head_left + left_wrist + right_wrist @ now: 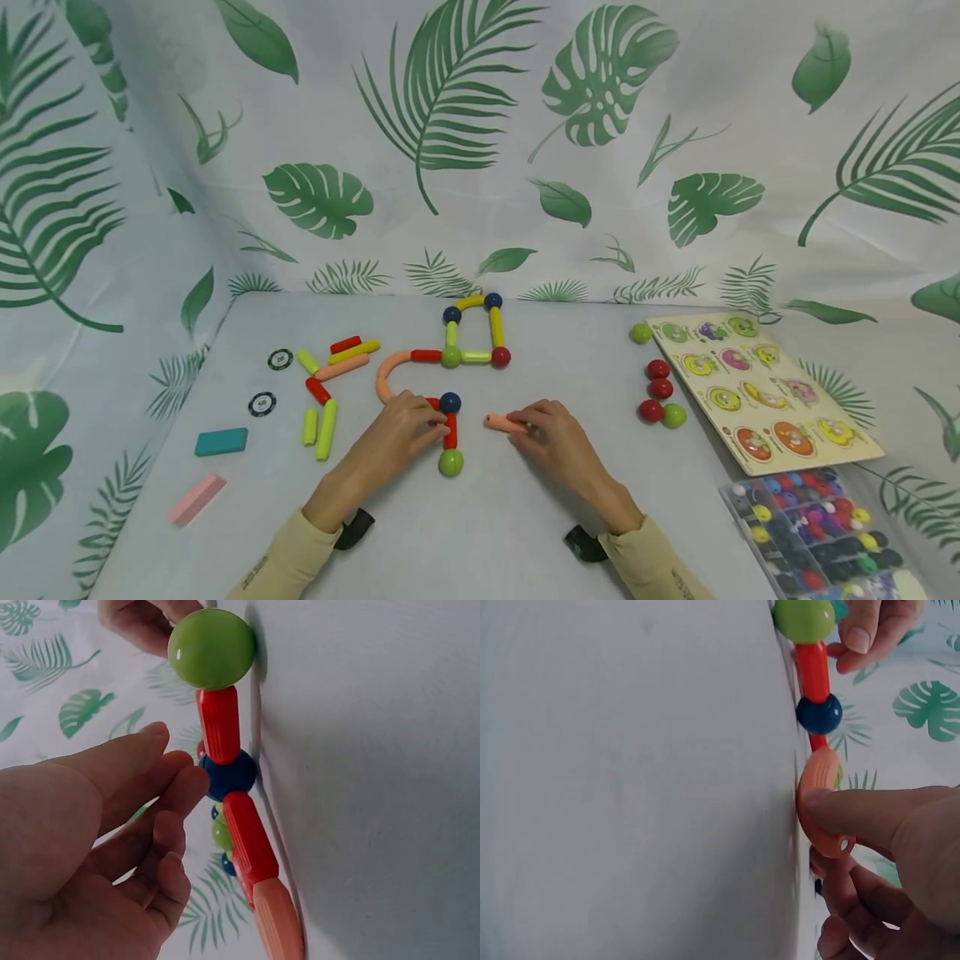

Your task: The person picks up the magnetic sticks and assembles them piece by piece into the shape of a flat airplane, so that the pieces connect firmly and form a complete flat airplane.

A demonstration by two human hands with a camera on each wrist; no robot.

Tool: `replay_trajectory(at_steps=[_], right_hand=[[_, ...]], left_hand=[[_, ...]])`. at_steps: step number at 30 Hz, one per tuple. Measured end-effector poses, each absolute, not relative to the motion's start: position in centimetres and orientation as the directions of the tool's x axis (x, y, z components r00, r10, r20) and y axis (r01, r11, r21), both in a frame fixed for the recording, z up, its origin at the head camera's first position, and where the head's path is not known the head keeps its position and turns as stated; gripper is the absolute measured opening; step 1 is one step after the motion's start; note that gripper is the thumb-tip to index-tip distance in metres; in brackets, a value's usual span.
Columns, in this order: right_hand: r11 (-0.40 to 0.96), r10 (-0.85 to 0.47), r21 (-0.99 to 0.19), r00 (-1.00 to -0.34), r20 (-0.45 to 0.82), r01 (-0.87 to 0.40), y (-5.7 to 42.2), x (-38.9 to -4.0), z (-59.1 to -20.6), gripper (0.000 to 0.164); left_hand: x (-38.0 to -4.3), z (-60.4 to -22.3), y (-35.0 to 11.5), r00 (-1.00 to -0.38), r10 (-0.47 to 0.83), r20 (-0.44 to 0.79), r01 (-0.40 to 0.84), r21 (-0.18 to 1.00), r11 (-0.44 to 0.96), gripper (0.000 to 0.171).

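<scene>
My right hand (558, 437) pinches a short curved orange rod (822, 769) between thumb and fingers, low over the table. A small hole shows in one end of it. To its left, my left hand (405, 429) is beside a dark blue ball (227, 777), its loosely bent fingertips close to the ball. From that ball a red rod (451, 433) runs toward me to a green ball (451, 462). Another red rod (250, 836) joins the blue ball to an orange curved piece (390, 375), which leads round to a loop of rods and balls (476, 357).
Loose yellow, red, orange and lime rods (326, 429) lie on the left, near two round chips (280, 359), a teal block (221, 442) and a pink block (197, 500). At right are several loose balls (660, 389), a fruit picture board (772, 400) and a divided bead box (817, 525).
</scene>
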State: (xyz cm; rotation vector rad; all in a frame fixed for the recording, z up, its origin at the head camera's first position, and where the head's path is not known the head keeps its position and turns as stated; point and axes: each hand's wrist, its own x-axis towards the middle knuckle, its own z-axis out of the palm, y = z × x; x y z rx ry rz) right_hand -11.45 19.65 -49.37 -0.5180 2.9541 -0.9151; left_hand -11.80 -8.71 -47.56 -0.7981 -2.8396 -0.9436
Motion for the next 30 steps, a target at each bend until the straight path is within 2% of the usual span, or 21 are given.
replay_trajectory(at_steps=[9, 14, 23, 30], right_hand=[[0.769, -0.295, -0.588, -0.955, 0.022, -0.251, 20.20, -11.28, -48.92, 0.020], [0.777, -0.323, -0.554, -0.945, 0.057, -0.299, 20.50, -11.25, -48.94, 0.014], [0.786, -0.389, -0.500, -0.919, 0.059, -0.364, 20.52, -11.55, -48.69, 0.025], [0.765, -0.462, -0.488, -0.886, 0.041, -0.421, 20.43, -11.36, -48.55, 0.022]], left_hand=[[-11.58, -47.52, -8.99, -0.845, 0.499, 0.191, 0.513, 0.552, 0.657, 0.013], [-11.56, -47.54, -9.21, -0.827, 0.533, 0.178, 0.532, 0.551, 0.643, 0.014], [-11.17, -47.30, -9.56, -0.797, 0.595, 0.109, 0.534, 0.588, 0.608, 0.024], [-11.07, -47.25, -9.48, -0.776, 0.628, 0.057, 0.526, 0.608, 0.594, 0.030]])
